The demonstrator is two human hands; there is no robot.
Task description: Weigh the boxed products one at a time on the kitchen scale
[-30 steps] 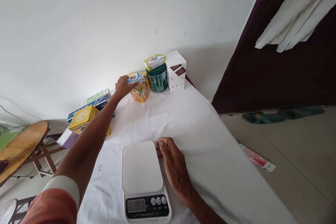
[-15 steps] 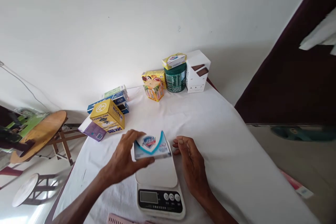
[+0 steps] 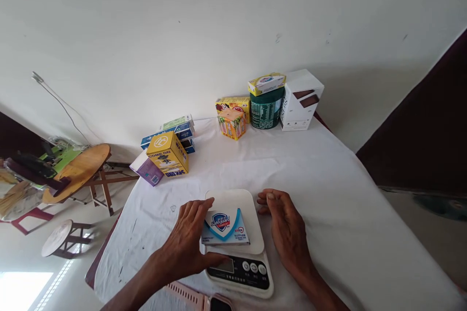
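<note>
A white and blue Safeguard soap box (image 3: 225,227) lies flat on the white platform of a kitchen scale (image 3: 251,231). My left hand (image 3: 188,240) is at the box's left side, thumb and fingers spread apart, no longer gripping it. Its thumb reaches across the scale's display, covering part of it. To the right of the scale, my right hand (image 3: 288,228) rests on the cloth with its fingers loosely curled in, and nothing shows in them. Below the scale lies a pink-strapped smartwatch (image 3: 221,302), partly cut off by the frame.
At the back left stand a yellow box (image 3: 168,155), a purple box (image 3: 147,167) and blue boxes (image 3: 184,131). Further right are an orange patterned box (image 3: 232,124), a green tub (image 3: 266,111) topped by a yellow soap box (image 3: 266,83), and a white carton (image 3: 301,102).
My left hand has lowered the soap box onto the scale and let go of it, fingers opening. My right hand keeps its place beside the scale. The view has shifted.
</note>
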